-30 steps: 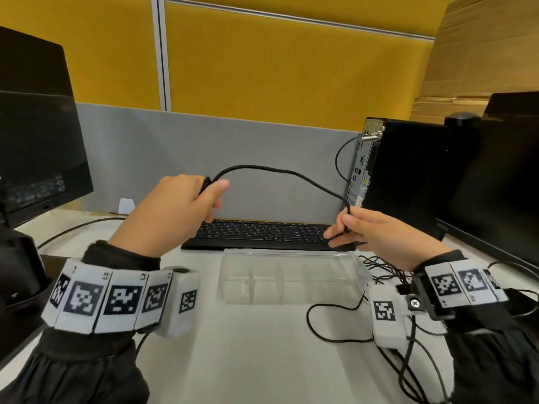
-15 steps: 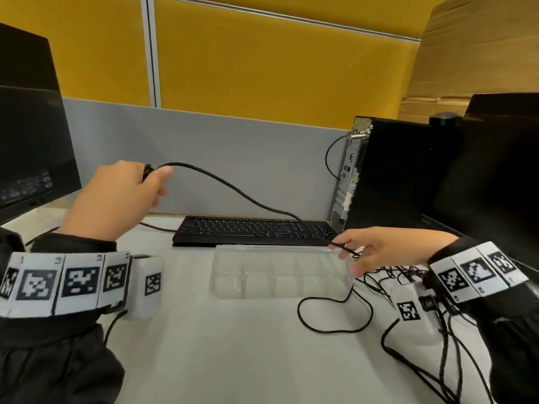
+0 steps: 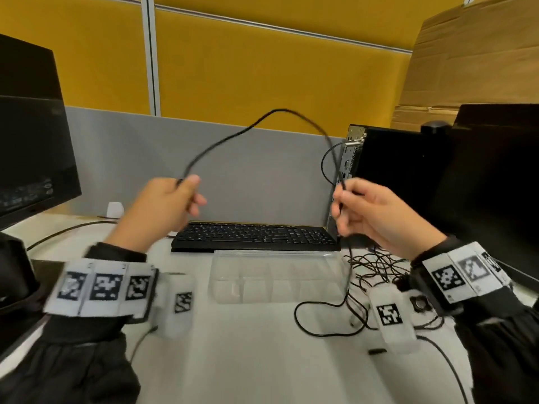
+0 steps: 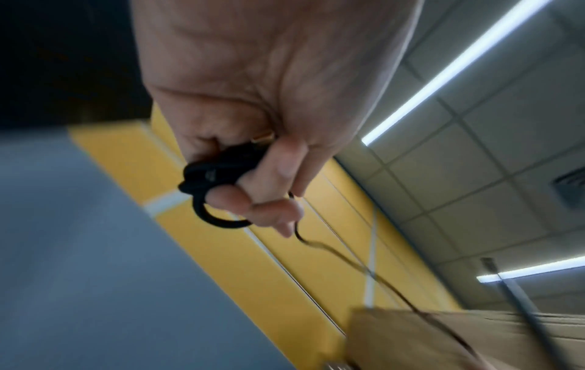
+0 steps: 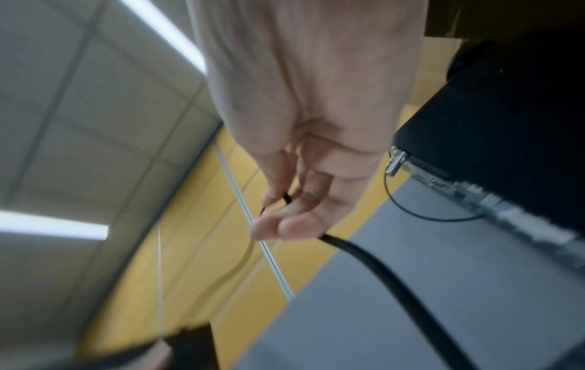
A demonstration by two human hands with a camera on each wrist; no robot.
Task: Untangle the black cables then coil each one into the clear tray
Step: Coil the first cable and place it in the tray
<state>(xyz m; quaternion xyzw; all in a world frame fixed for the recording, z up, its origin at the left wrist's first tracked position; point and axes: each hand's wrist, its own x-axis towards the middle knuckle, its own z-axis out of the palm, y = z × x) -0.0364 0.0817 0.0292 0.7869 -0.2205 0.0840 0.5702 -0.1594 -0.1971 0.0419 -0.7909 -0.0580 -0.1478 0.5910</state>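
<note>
Between both hands' fingers (image 3: 191, 182), black cable (image 3: 274, 112) arches.

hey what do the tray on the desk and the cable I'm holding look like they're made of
The tray looks like thin clear plastic, glossy: the desk shows through its walls and dividers. The cable held between your left hand and right hand seems jacketed in matte black rubber or soft plastic: it arcs freely and shows no shine. Its plug looks like moulded black plastic.
</note>
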